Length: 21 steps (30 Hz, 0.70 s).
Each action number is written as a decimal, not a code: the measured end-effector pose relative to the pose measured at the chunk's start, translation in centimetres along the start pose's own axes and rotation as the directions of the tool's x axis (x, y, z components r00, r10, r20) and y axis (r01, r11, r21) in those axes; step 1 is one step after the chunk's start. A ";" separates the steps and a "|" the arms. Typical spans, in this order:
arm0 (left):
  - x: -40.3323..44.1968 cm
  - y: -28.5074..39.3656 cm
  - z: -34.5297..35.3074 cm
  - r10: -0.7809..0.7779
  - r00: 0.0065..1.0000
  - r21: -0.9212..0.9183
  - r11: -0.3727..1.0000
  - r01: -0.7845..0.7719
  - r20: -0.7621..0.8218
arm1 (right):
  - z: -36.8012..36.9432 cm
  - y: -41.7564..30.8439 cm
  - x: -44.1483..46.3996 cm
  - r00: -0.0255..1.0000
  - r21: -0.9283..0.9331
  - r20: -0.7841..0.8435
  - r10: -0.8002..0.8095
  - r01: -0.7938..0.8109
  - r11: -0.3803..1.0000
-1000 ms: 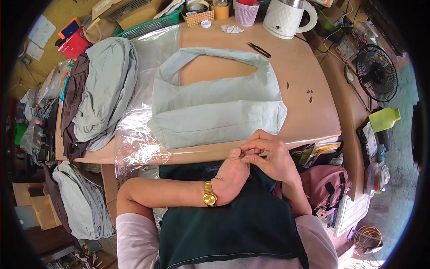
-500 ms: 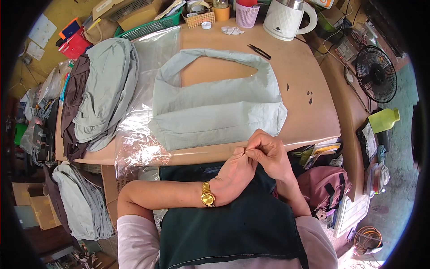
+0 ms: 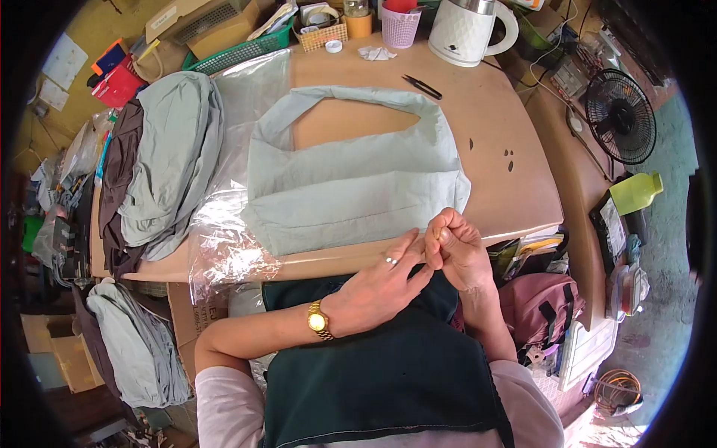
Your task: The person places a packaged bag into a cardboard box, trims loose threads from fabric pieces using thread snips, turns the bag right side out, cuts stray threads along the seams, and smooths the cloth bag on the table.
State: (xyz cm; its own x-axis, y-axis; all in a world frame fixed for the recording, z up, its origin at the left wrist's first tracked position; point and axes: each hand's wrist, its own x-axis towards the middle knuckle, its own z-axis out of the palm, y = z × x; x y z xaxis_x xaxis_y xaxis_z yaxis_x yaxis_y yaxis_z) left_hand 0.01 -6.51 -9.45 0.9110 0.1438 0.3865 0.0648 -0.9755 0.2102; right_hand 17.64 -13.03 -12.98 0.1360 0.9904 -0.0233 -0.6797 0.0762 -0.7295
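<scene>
My left hand (image 3: 381, 287), with a ring and a gold watch on its wrist, reaches across my lap with its fingers extended, their tips close to the other hand. My right hand (image 3: 459, 250) is closed in a pinch beside them; whatever it may hold is too small to make out. Both are at the table's front edge, just below a pale grey-green cloth bag (image 3: 351, 201) lying flat with its strap loop toward the back. Dark green fabric (image 3: 373, 388) covers my lap.
Black thread snips (image 3: 423, 86) lie behind the bag. Clear plastic (image 3: 224, 194) and heaped grey and brown cloth (image 3: 172, 149) are on the left. A white kettle (image 3: 463, 33), baskets and a purple cup (image 3: 401, 26) line the back. A fan (image 3: 621, 116) stands right.
My left hand has turned, its fingers now stretched out and its ring showing. My right hand has moved slightly right, its pinch turned upward. The whole view has shifted slightly.
</scene>
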 end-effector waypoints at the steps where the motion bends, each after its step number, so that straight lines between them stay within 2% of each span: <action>1: -0.4 -0.2 0.0 0.006 1.000 0.001 1.000 -0.006 0.000 | 0.4 0.1 0.0 1.000 -0.024 -0.008 -0.002 0.001 1.000; 3: -1.7 -0.5 0.3 -0.004 0.996 -0.142 0.990 -0.009 -0.095 | 0.8 0.5 0.1 1.000 -0.046 -0.020 -0.010 0.009 0.999; 4: -2.1 -0.9 0.4 0.001 0.996 -0.141 0.990 -0.015 -0.094 | 1.0 0.8 0.3 0.999 -0.009 0.004 0.041 -0.041 0.999; 6: -3.1 -1.5 0.4 0.017 0.975 -0.205 0.977 -0.064 -0.222 | 1.5 1.4 0.6 0.989 0.042 0.065 0.130 -0.133 0.990; 7: -3.7 -1.7 0.5 0.018 0.975 -0.202 0.977 -0.064 -0.223 | 1.8 1.8 0.8 0.989 0.041 0.068 0.129 -0.132 0.990; 10: -4.7 -2.3 0.3 -0.044 0.885 -0.239 0.968 -0.078 -0.464 | 2.2 3.2 1.3 0.980 0.044 0.042 0.192 -0.194 0.980; 11: -4.8 -2.1 0.2 -0.043 0.885 -0.235 0.969 -0.077 -0.464 | 2.2 3.5 1.4 0.980 0.044 0.047 0.191 -0.193 0.980; 13: -4.5 -1.2 -0.4 -0.353 0.652 -0.474 0.881 -0.011 -0.671 | 2.3 4.0 1.5 0.979 0.053 0.051 0.196 -0.198 0.979; 14: -4.5 -1.2 -1.4 -0.447 0.607 -0.550 0.835 0.020 -0.657 | 2.4 3.9 1.6 0.979 0.052 0.056 0.196 -0.198 0.979; 15: -4.3 -1.2 -2.6 -0.537 0.555 -0.624 0.780 0.041 -0.635 | 2.5 3.6 1.6 0.984 0.032 0.031 0.173 -0.174 0.984; 16: -5.2 -2.3 -4.0 -0.730 0.561 -0.914 0.378 -0.146 -0.391 | 2.6 3.5 1.5 0.988 0.012 0.005 0.153 -0.153 0.988; 17: -6.1 -3.6 -5.2 -0.779 0.620 -0.945 -0.126 -0.302 -0.094 | 2.7 3.4 1.4 0.988 0.010 0.009 0.156 -0.156 0.988; 18: -6.7 -4.8 -6.2 -0.686 0.726 -0.961 -0.229 -0.152 0.049 | 2.8 3.3 1.3 0.991 -0.085 0.014 0.133 -0.132 0.988; 19: -7.3 -5.1 -7.3 -0.689 0.723 -0.962 -0.225 -0.155 0.045 | 2.9 3.3 1.2 0.994 -0.177 0.021 0.110 -0.105 0.979; 20: -7.7 -5.4 -8.4 -0.558 0.803 -0.972 -0.020 0.236 0.206 | 2.7 3.2 1.2 0.993 -0.178 0.027 0.111 -0.105 0.978; 21: -8.2 -5.8 -9.3 -0.458 0.792 -0.800 0.242 0.549 0.405 | 2.3 3.1 1.2 0.998 -0.216 -0.008 0.059 -0.059 0.975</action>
State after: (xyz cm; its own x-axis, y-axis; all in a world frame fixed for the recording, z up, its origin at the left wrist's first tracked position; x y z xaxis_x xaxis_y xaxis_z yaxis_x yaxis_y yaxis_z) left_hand -11.65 -0.52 -5.53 0.8563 0.4931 -0.1535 0.1897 -0.0238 0.9815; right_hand 14.00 -11.29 -13.69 0.1014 0.9923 -0.0711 -0.5151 -0.0088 -0.8571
